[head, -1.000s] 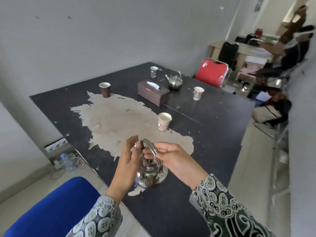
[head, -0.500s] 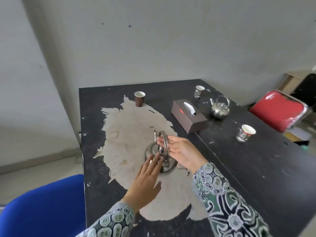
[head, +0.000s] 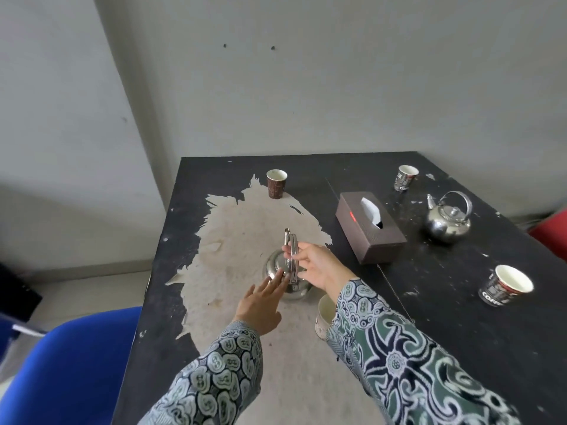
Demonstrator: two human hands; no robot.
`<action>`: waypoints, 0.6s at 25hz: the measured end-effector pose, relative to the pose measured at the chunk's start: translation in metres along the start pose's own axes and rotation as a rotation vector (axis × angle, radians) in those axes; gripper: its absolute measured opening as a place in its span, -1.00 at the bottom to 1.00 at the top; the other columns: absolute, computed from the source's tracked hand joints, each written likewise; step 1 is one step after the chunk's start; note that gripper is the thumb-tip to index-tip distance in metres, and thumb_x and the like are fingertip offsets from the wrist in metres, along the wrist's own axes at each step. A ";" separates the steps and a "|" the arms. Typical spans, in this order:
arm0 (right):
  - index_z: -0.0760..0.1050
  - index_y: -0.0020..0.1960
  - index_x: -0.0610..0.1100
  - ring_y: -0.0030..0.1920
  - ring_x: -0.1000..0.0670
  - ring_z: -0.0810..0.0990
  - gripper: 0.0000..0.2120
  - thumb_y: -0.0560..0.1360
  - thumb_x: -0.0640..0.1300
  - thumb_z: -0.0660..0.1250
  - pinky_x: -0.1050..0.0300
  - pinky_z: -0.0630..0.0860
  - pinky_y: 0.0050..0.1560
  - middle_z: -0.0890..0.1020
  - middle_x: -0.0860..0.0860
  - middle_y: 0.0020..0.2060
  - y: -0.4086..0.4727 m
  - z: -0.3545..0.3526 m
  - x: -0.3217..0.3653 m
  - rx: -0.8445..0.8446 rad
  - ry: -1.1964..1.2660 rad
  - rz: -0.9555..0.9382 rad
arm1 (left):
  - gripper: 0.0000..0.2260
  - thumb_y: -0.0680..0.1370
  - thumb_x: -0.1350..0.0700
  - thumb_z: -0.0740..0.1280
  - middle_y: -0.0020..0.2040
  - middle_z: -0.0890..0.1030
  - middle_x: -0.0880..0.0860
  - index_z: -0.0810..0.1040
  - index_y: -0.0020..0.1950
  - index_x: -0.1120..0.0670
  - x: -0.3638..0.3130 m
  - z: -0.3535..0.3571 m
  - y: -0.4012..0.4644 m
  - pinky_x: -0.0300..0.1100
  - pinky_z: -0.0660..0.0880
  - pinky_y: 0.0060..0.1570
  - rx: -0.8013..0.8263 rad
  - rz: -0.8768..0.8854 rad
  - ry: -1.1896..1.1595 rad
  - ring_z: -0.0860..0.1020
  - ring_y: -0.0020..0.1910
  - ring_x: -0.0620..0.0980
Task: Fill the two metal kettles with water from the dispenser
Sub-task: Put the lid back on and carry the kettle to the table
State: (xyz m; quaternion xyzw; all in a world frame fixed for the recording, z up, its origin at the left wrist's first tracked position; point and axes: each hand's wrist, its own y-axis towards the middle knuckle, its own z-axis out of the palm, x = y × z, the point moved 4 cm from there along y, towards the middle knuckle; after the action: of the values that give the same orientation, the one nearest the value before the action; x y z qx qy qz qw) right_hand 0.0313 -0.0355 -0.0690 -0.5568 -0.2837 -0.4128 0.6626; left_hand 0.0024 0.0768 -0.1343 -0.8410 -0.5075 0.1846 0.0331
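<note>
A small metal kettle [head: 276, 265] stands on the worn pale patch of the black table [head: 460, 348]. My right hand [head: 319, 266] is curled around its upright handle. My left hand [head: 260, 305] lies flat with its fingers spread, and the fingertips touch the kettle's lid and near side. A second metal kettle [head: 447, 220] stands alone at the far right of the table, handle up. No water dispenser is in view.
A brown tissue box [head: 369, 230] lies between the two kettles. Paper cups stand at the far left [head: 276, 184], far right [head: 405, 178], right edge [head: 504, 285] and under my right forearm [head: 325, 314]. A blue chair [head: 70, 369] stands at the left, a red chair [head: 552, 237] at the right.
The kettle went from held above the table's near edge to resting on the pale patch. My view swung left. My left hand flattened against the kettle.
</note>
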 end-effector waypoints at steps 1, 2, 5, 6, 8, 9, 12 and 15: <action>0.37 0.32 -0.29 0.18 -0.07 0.48 -0.60 0.51 -0.47 0.09 -0.07 0.29 0.24 0.55 -0.10 0.08 0.005 -0.003 0.001 0.001 -0.011 0.007 | -0.32 0.56 0.15 0.14 0.52 -0.26 -0.08 -0.27 0.49 -0.06 0.000 0.002 0.007 0.02 -0.11 0.48 0.011 -0.008 0.002 -0.14 0.52 -0.02; 0.38 0.31 -0.29 0.16 -0.06 0.49 -0.61 0.51 -0.46 0.09 -0.02 0.32 0.15 0.55 -0.09 0.07 0.011 -0.007 0.003 0.001 -0.032 0.012 | -0.31 0.56 0.17 0.14 0.52 -0.27 -0.07 -0.28 0.49 -0.06 -0.001 0.004 0.013 0.03 -0.12 0.47 0.016 -0.013 0.009 -0.15 0.52 -0.01; 0.44 0.24 -0.28 0.13 -0.04 0.50 -0.66 0.52 -0.42 0.09 0.01 0.37 0.14 0.57 -0.10 0.07 0.026 -0.023 0.011 0.008 -0.156 -0.004 | -0.28 0.54 0.22 0.15 0.51 -0.30 -0.07 -0.30 0.48 -0.05 -0.006 0.009 0.030 0.05 -0.15 0.47 0.004 -0.035 0.023 -0.17 0.52 0.01; 0.47 0.21 -0.26 0.16 -0.06 0.50 -0.67 0.52 -0.41 0.10 -0.06 0.33 0.27 0.58 -0.11 0.07 0.032 -0.029 0.013 -0.004 -0.230 -0.027 | -0.27 0.53 0.23 0.15 0.51 -0.31 -0.07 -0.30 0.48 -0.05 -0.007 0.009 0.035 0.04 -0.15 0.47 -0.004 -0.048 0.023 -0.16 0.52 0.01; 0.50 0.19 -0.26 0.25 -0.12 0.47 -0.69 0.52 -0.37 0.12 -0.12 0.24 0.40 0.58 -0.19 0.12 0.042 -0.037 0.022 -0.040 -0.397 -0.081 | -0.25 0.51 0.26 0.15 0.51 -0.32 -0.07 -0.31 0.48 -0.05 -0.010 0.009 0.046 0.03 -0.12 0.48 -0.023 -0.073 0.014 -0.13 0.52 0.00; 0.47 0.23 -0.25 0.25 -0.14 0.47 -0.68 0.52 -0.34 0.12 -0.10 0.29 0.38 0.57 -0.21 0.14 0.048 -0.039 0.026 -0.053 -0.507 -0.115 | -0.24 0.50 0.27 0.16 0.51 -0.32 -0.07 -0.32 0.47 -0.05 -0.011 0.008 0.052 0.02 -0.11 0.48 -0.030 -0.083 0.005 -0.11 0.52 0.00; 0.39 0.27 -0.13 -0.01 -0.03 0.53 -0.67 0.52 -0.26 0.09 0.14 0.47 -0.10 0.55 -0.09 0.07 0.055 -0.032 0.029 -0.034 -0.836 -0.133 | -0.21 0.48 0.30 0.17 0.50 -0.35 -0.07 -0.33 0.47 -0.05 -0.011 0.006 0.069 0.01 -0.12 0.47 -0.054 -0.123 -0.025 -0.08 0.52 -0.01; 0.25 0.37 -0.12 0.14 -0.10 0.48 -0.61 0.55 -0.18 0.09 0.10 0.44 0.05 0.47 -0.11 0.23 0.059 -0.033 0.016 -0.003 -1.055 -0.045 | -0.20 0.47 0.31 0.18 0.49 -0.36 -0.07 -0.32 0.48 -0.04 -0.014 0.007 0.080 -0.03 -0.13 0.47 -0.072 -0.168 -0.030 -0.05 0.52 -0.03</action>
State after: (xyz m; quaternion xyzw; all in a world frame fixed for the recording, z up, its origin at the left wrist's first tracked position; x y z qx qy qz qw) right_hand 0.0873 -0.0690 -0.0929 -0.6837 -0.5897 -0.0910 0.4200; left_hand 0.0614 0.0248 -0.1561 -0.7934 -0.5829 0.1752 0.0106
